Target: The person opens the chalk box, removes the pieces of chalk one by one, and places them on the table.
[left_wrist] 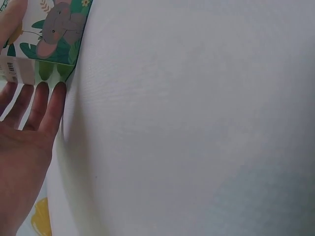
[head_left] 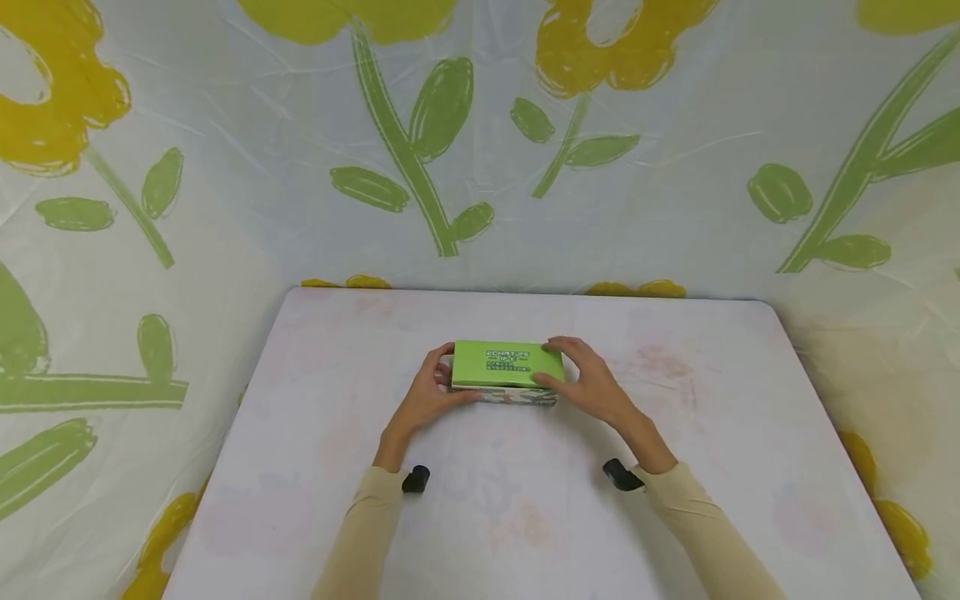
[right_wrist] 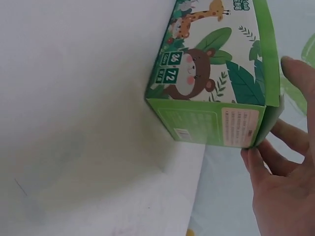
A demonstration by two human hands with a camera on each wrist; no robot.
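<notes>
A cardboard box [head_left: 498,360] with a bright green printed lid sits near the middle of the table. Cartoon animals cover its side, among them an elephant in the left wrist view and a bear and giraffe in the right wrist view. My left hand [head_left: 422,396] holds the left end, thumb along the front and fingertips against the end panel. At the right end, my right hand [head_left: 598,390] grips the lid [right_wrist: 268,54] between thumb at the front and fingers at the back. A dark gap shows under the lid's front edge. The inside of the box is hidden.
The white table [head_left: 337,533] has rounded far corners and faint coloured prints. Behind and beside it hangs a cloth [head_left: 285,167] with yellow flowers and green leaves. A black wrist device [head_left: 416,479] shows at the left sleeve and another [head_left: 621,475] at the right.
</notes>
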